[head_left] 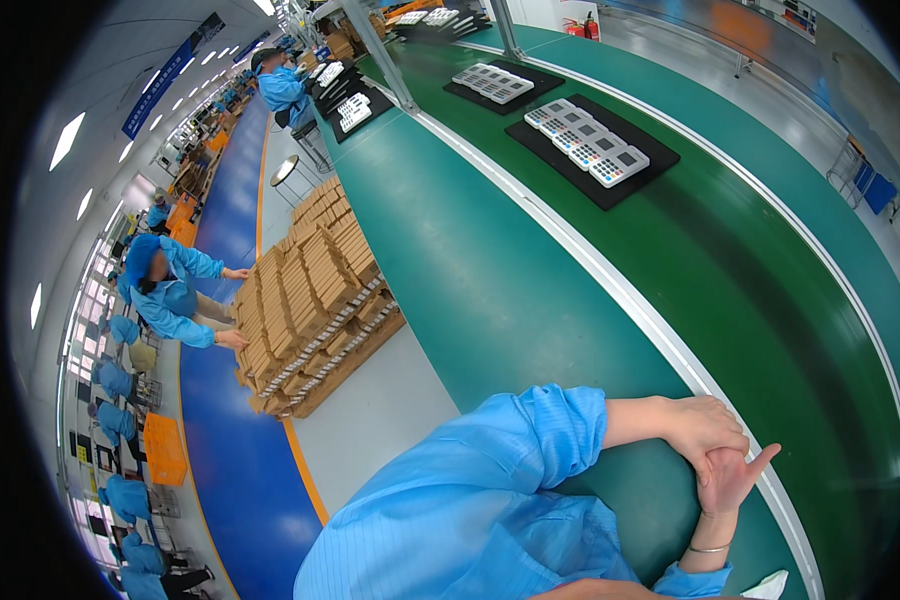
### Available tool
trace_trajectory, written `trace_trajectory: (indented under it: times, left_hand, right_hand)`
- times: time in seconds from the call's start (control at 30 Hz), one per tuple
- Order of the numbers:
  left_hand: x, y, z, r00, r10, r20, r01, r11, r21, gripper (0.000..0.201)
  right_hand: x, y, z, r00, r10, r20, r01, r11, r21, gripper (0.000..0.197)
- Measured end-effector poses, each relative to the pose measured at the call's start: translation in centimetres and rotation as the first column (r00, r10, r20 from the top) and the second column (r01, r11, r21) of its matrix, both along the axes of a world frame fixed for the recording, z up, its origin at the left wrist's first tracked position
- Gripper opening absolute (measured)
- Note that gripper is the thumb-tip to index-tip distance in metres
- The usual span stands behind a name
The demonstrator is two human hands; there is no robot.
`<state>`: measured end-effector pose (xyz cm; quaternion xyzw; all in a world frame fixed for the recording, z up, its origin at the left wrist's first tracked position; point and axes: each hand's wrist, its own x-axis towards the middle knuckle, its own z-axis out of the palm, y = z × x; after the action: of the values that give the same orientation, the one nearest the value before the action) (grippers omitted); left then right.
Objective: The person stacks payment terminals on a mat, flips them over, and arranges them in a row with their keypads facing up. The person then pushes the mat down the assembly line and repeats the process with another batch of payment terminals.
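My left hand [705, 428] reaches in from the left with its fingers wrapped round my right hand [725, 484], over the light metal rail [670, 352] along the belt. The right hand's thumb sticks out to the right; its other fingers are hidden under the left hand. A thin bracelet [710, 548] circles the right wrist. No tool or part shows in either hand. Farther up the green belt [730, 270], white keypad devices with dark screens [585, 140] lie in a row on a black mat [660, 155]. A second mat of similar devices [493, 82] lies beyond it.
A white scrap [768, 586] lies by my right sleeve. Left of the teal worktop [450, 250] stands a stack of brown cartons [305, 300], with a person in blue [175, 290] touching it. Another person [282, 90] sits farther up the line. A metal post [378, 50] rises from the rail.
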<state>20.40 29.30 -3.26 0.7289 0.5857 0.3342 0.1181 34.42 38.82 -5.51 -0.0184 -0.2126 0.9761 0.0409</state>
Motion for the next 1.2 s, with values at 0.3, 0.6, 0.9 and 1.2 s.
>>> trace_trajectory:
  times: [0.3,0.6,0.9,1.2]
  left_hand:
    - [0.6,0.1,0.2,1.000,-0.008,0.014,0.007,1.000,0.030,0.056]
    - [1.5,0.2,1.0,1.000,-0.031,0.003,0.031,0.999,-0.022,0.042]
    - [3.8,1.7,1.2,0.956,0.161,-0.244,-0.176,0.984,-0.040,0.027]
    - [8.8,6.7,1.1,0.843,0.536,0.038,-0.527,0.812,0.251,0.059]
  right_hand:
    - [0.6,0.8,-0.8,0.998,0.024,-0.059,-0.020,0.998,0.062,0.106]
    - [1.3,0.9,-0.1,1.000,0.020,-0.017,-0.017,0.990,0.137,0.109]
    - [1.9,1.1,0.0,0.999,0.014,-0.049,-0.008,0.991,0.136,0.098]
    - [-1.0,0.4,0.6,0.925,-0.340,-0.169,0.340,0.940,-0.029,0.087]
